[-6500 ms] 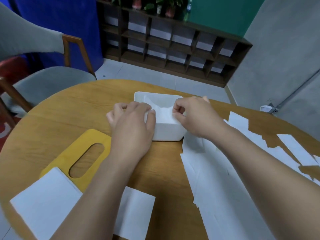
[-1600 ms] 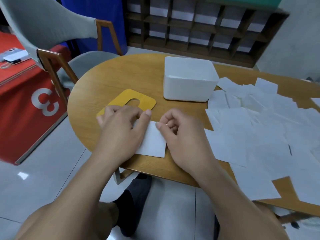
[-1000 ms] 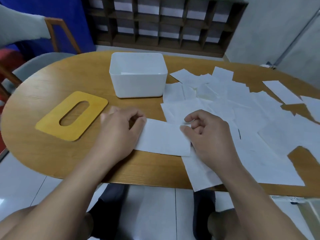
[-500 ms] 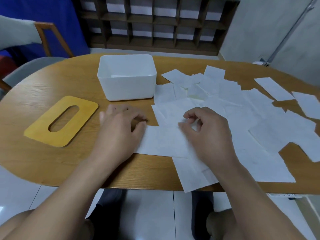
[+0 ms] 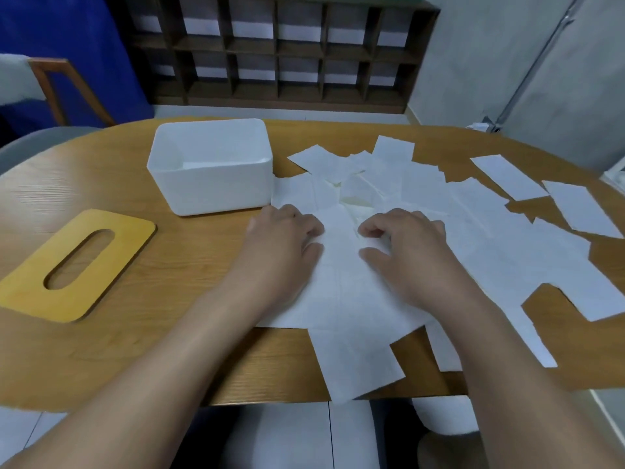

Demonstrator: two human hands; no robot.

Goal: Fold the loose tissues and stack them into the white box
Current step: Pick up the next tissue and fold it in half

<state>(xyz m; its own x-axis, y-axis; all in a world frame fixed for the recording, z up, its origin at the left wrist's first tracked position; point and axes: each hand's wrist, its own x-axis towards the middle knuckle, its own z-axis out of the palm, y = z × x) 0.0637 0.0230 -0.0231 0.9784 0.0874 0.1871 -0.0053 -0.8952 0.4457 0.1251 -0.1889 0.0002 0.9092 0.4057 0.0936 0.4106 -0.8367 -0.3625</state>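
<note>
Now both hands, left hand (image 5: 280, 245) and right hand (image 5: 406, 245), fingers curled, press tissue (image 5: 338, 265) on bench (image 5: 135, 350); should crease edges square before boxing.

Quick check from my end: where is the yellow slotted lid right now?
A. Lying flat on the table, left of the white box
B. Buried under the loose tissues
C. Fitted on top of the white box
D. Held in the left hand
A. The yellow slotted lid lies flat on the table, apart from and left of the open white box; both hands rest on the tissues.
</note>
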